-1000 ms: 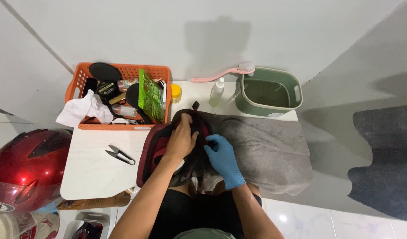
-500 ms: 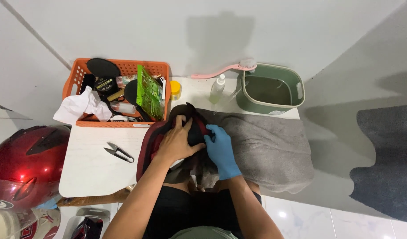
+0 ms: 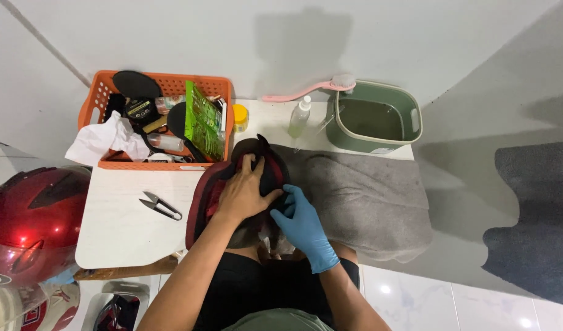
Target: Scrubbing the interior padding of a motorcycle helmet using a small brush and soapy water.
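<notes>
A dark red and black helmet liner pad (image 3: pixel 203 197) lies at the near edge of the white table (image 3: pixel 119 230). My bare left hand (image 3: pixel 243 190) presses flat on top of it, fingers spread over the black fabric. My right hand (image 3: pixel 301 222), in a blue glove, grips the pad's right edge. A grey towel (image 3: pixel 367 196) spreads out to the right of the pad, partly under it.
An orange basket (image 3: pixel 93 105) full of bottles, a green packet and a white cloth stands at the back left. Small snips (image 3: pixel 161 206) lie left of the pad. A green tub (image 3: pixel 373 119), a pink brush (image 3: pixel 306 91) and a clear bottle (image 3: pixel 299 117) sit behind. Red helmet (image 3: pixel 30 220) at left.
Both hands shifted slightly on the pad; my left hand slid forward over its top while the gloved right hand stayed at the right edge.
</notes>
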